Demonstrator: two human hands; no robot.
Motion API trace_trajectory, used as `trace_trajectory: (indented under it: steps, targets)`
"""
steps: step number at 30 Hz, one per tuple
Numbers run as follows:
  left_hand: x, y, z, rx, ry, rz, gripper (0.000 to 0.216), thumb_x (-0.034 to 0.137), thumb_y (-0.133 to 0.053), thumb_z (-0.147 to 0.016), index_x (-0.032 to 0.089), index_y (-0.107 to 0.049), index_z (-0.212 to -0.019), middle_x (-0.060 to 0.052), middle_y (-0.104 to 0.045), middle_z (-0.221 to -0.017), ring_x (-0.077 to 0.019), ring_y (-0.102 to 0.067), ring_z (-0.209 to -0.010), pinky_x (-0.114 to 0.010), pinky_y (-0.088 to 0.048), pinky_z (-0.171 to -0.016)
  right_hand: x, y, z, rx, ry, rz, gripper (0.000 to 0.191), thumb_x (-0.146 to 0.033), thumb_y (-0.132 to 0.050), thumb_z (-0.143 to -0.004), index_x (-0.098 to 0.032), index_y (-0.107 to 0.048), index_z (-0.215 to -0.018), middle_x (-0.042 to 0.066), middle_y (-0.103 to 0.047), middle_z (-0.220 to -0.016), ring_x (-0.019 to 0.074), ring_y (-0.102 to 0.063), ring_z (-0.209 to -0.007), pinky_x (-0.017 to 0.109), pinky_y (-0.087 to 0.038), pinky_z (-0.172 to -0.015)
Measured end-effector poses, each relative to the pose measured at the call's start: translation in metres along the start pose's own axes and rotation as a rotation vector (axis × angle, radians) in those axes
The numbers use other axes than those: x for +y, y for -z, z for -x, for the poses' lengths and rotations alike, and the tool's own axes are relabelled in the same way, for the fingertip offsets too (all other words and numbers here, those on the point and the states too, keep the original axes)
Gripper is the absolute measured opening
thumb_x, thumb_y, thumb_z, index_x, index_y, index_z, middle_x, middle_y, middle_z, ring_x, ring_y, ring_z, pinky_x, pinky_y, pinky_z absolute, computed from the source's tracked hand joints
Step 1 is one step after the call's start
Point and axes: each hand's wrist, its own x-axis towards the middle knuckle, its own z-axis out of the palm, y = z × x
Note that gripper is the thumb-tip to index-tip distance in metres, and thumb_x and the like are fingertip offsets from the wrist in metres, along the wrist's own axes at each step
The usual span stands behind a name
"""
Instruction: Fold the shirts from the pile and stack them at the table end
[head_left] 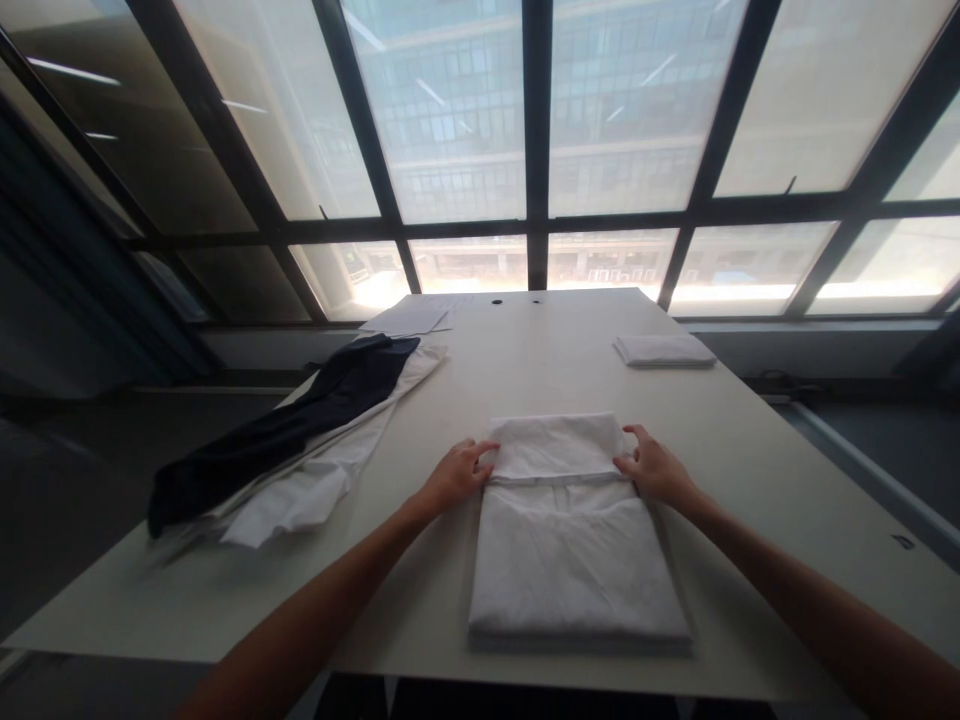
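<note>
A folded white garment [577,570] lies flat near the front edge of the table, its far end turned over into a flap [555,447] that reaches toward me. My left hand [457,474] is at the flap's left edge, thumb and forefinger closed on the cloth. On the opposite side my right hand [658,468] has its thumb and bent forefinger at the flap's right edge, level with the left. The undersides of the fingers are partly hidden. Below the flap the cloth shows light creases and a short seam.
The white table [757,540] stretches toward large windows [622,110]. Dark and white garments [300,440] lie loosely heaped along its left side, partly over the edge. A smaller folded white cloth [664,350] rests at the back right. Paper sheets [405,319] lie at the back left.
</note>
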Motion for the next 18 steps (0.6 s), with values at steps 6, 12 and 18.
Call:
trace_trajectory:
  steps: [6,12,18]
  targets:
    - [0.030,-0.002,-0.023,0.066,-0.190,-0.092,0.051,0.023,-0.061,-0.089,0.023,-0.060,-0.140,-0.010,-0.053,-0.145,-0.0273,-0.050,-0.134,-0.042,-0.038,-0.116,-0.011,0.001,-0.007,0.110,0.303,0.281,0.058,-0.032,-0.068,-0.083,-0.019,-0.057,-0.138,0.017,-0.060,-0.134,0.0343,-0.053,-0.124,0.045,-0.043,-0.104]
    - [0.074,-0.045,-0.075,-0.041,-0.295,-0.186,0.051,0.032,-0.039,-0.105,0.020,-0.040,-0.154,-0.011,-0.039,-0.161,-0.0277,-0.030,-0.151,-0.054,-0.021,-0.123,-0.074,-0.030,-0.051,0.064,0.470,0.196,0.047,-0.019,-0.037,-0.098,-0.013,-0.060,-0.138,0.016,-0.055,-0.147,0.0246,-0.045,-0.140,0.040,-0.033,-0.118]
    - [0.065,-0.070,-0.079,-0.109,-0.377,-0.252,0.056,0.043,-0.027,-0.109,0.022,-0.029,-0.160,-0.010,-0.029,-0.166,-0.0288,-0.024,-0.153,-0.055,-0.015,-0.124,-0.063,-0.050,-0.075,-0.035,0.455,0.361,0.047,-0.021,-0.036,-0.101,-0.012,-0.055,-0.143,0.015,-0.045,-0.157,0.0282,-0.031,-0.150,0.050,-0.022,-0.122]
